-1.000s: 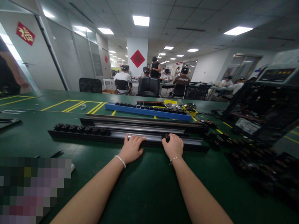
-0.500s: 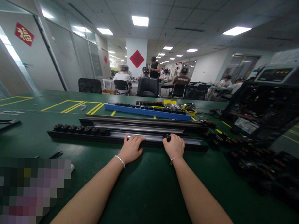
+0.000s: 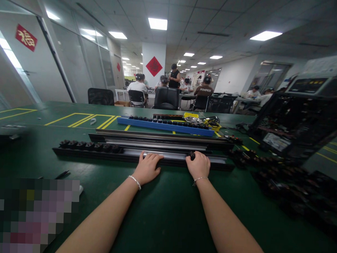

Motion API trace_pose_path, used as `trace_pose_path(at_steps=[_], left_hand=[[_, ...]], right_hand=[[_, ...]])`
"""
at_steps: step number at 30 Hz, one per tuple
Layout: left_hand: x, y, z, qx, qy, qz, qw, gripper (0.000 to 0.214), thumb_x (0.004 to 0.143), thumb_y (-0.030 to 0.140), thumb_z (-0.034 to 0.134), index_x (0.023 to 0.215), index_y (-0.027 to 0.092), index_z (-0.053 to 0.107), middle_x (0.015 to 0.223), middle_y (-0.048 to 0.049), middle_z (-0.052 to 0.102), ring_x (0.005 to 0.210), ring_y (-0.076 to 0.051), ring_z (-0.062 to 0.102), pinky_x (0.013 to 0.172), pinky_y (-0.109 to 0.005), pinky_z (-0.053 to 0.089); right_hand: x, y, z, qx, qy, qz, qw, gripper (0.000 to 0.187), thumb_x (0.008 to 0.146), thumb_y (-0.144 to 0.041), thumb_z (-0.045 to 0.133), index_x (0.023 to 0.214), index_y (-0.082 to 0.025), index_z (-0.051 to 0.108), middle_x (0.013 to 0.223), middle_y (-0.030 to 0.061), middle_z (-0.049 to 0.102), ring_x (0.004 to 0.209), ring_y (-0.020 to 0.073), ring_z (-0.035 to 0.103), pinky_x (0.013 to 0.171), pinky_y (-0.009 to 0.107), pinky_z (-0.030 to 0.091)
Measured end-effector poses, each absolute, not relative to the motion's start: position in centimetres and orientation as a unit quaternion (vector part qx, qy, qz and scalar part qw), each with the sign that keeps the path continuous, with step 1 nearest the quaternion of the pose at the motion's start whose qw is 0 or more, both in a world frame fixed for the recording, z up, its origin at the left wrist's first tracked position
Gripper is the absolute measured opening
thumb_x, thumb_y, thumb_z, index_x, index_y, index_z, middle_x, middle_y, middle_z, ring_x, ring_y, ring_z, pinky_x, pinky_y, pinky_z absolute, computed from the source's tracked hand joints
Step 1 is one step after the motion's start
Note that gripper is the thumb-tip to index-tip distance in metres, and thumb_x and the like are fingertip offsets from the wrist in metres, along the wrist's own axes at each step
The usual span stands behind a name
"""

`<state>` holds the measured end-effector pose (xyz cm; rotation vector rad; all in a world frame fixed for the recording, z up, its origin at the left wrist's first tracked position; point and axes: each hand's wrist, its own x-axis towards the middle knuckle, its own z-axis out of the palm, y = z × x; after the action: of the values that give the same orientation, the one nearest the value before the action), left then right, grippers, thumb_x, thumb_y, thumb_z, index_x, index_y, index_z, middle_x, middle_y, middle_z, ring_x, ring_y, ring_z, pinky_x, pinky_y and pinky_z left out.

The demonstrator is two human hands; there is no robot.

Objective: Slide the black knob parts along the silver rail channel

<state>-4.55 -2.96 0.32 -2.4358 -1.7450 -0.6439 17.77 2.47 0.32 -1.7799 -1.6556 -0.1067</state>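
Observation:
A long black rail with a silver channel (image 3: 173,155) lies across the green table (image 3: 160,211) in front of me. My left hand (image 3: 147,168) rests flat on its near edge, fingers stretched out and open. My right hand (image 3: 199,165) is closed on a small black round part (image 3: 192,155) sitting in the rail's channel. A row of several like black parts (image 3: 90,146) fills the rail's left end. Two more long rails (image 3: 157,139) lie just behind it.
A blue rail with black parts (image 3: 165,125) and a yellow tray (image 3: 192,115) sit farther back. A heap of black parts (image 3: 288,182) and a dark machine (image 3: 298,123) stand at the right. Several people sit at desks beyond. Yellow lines mark the table.
My right hand with the black part has slid a little to the right along the rail. My left hand stays put. A person at the far left has gone from view.

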Motion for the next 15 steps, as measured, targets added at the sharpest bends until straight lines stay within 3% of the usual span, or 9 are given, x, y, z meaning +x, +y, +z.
trace_pose_path(at_steps=[15], left_hand=[[-4.6, -3.1, 0.4, -0.795, -0.569, -0.205, 0.038, 0.046, 0.079, 0.027, 0.052, 0.124, 0.030, 0.045, 0.124, -0.0031, 0.058, 0.120, -0.023, 0.046, 0.111, -0.056, 0.007]], right_hand=[[18.9, 2.8, 0.2, -0.706, -0.617, -0.057, 0.342, 0.033, 0.075, -0.032, 0.044, 0.093, -0.013, 0.064, 0.097, 0.0146, 0.065, 0.096, 0.0256, 0.054, 0.090, 0.037, 0.032]])
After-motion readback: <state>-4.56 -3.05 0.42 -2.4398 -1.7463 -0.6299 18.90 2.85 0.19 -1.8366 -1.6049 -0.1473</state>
